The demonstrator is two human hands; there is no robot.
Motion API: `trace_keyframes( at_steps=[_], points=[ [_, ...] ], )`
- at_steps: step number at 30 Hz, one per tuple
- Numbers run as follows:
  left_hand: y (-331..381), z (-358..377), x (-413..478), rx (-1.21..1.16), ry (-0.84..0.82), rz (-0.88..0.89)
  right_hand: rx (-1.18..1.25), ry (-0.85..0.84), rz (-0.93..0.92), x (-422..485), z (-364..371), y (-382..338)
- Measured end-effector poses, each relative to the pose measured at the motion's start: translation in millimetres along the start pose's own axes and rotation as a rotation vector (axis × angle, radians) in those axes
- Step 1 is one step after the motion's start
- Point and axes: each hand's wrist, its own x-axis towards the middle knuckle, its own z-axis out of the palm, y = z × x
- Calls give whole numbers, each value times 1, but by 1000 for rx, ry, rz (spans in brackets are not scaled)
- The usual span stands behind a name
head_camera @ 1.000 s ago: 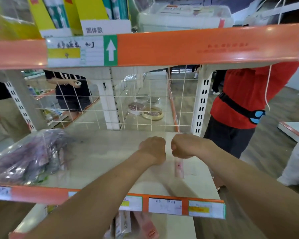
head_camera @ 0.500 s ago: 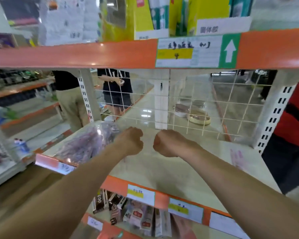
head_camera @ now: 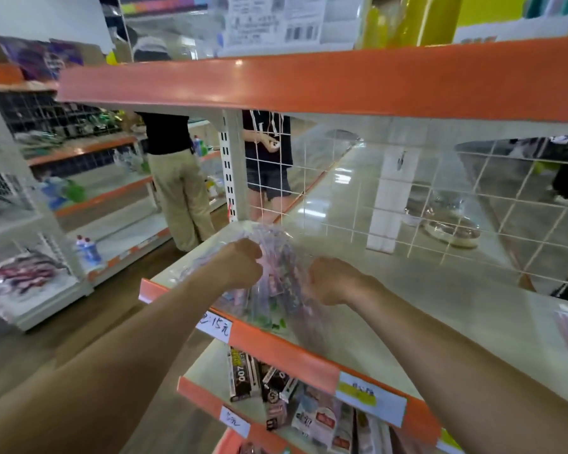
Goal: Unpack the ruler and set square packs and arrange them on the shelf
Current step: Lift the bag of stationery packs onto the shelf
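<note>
shop shelving with orange front edges fills the view, and a pale shelf (head_camera: 407,290) with a white wire grid (head_camera: 473,198) at its back runs across the middle. a clear bag (head_camera: 276,291) lies at the shelf's front left corner, just above a handwritten price label (head_camera: 215,326); the packs (head_camera: 277,276) inside show as blurred purple and pink shapes. the left hand (head_camera: 243,265) grips the bunched plastic at the bag's top, its fingers curled tight round it. the right hand (head_camera: 330,280) is at the bag's right side, back to the camera, its fingers curled down into the plastic. on the lower shelf (head_camera: 210,365) stand small dark boxes (head_camera: 243,378). behind the grid, two people (head_camera: 177,178) stand in the next aisle.
</note>
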Motion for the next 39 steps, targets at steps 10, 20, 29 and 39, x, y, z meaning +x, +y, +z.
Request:
trace_keyframes(
  at_steps=[10, 20, 29, 39],
  points=[
    [-12, 8, 17, -198, 0, -27, 301, -127, 136, 14, 10, 6],
    [13, 7, 21, -589, -90, -127, 597, -8, 237, 2, -2, 37],
    [50, 19, 11, -1063, -387, -251, 507, 268, 117, -15, -20, 40],
    [40, 21, 24, -1313, -510, -240, 617, -80, -43, -21, -18, -1]
  ],
)
